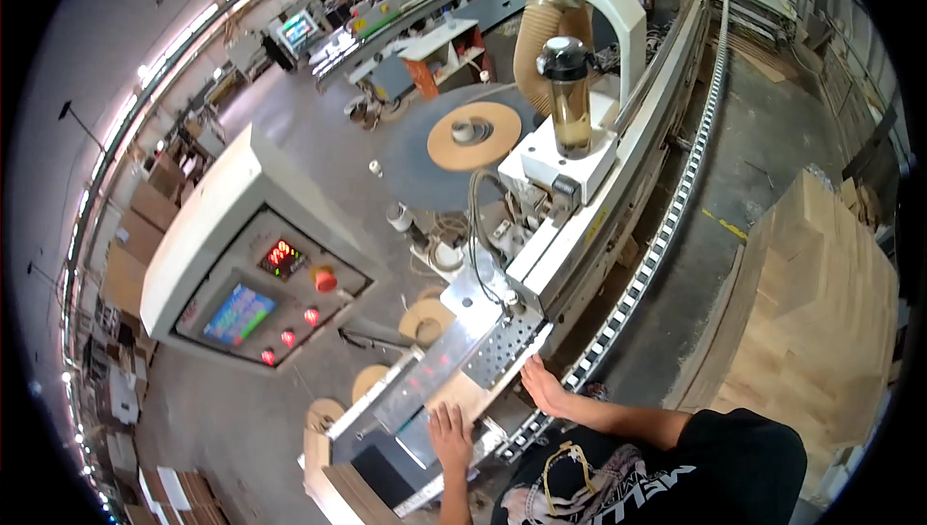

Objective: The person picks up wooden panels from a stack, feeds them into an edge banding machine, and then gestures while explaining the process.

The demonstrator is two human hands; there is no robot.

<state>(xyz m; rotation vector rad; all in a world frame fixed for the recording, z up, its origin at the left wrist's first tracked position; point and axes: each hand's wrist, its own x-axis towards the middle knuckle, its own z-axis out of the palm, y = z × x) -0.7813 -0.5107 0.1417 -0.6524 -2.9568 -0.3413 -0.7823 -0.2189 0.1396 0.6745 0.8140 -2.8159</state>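
A light wood-coloured board (460, 396) lies flat on the machine's feed bed, next to a plate full of small holes (504, 351). My left hand (451, 438) rests with outstretched fingers at the board's near left edge. Farther right, my right hand (545, 389) reaches to the bed's near edge beside the perforated plate, its fingers extended. Neither hand is wrapped round anything. A clear guard strip (425, 390) runs along the far side of the board.
A control box (241, 274) with a lit screen and red buttons stands left. Beyond the bed, a tan roll of edge tape (439, 139) lies on a round table. A roller track (666, 226) passes on the right, before a tall stack of boards (811, 303). More boards (352, 496) sit lower left.
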